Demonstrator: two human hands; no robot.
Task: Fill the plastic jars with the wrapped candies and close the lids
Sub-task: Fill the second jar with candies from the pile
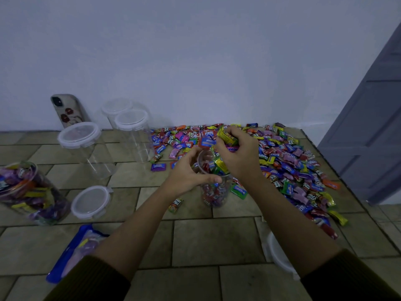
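Candies in bright wrappers lie in a wide pile of wrapped candies (293, 168) on the tiled floor (195, 242), spreading from the wall (195, 61) toward a grey door (368, 131) on the right. At the pile's near edge stands an open jar (214, 195), partly filled. The left hand (189, 173) grips it near the rim, fingers curled round the clear plastic. The right hand (239, 158) hovers over the jar's mouth, fingers closed around a handful of candies (226, 136), a yellow wrapper sticking out on top.

To the left, three empty jars (86, 148) stand with lids on, near a phone (67, 111) leaning on the wall. A full jar (30, 192) sits at the far left, just beside a loose lid (91, 202). A blue bag (69, 253) lies under the left forearm, and a second lid (278, 255) shows beside the right forearm.
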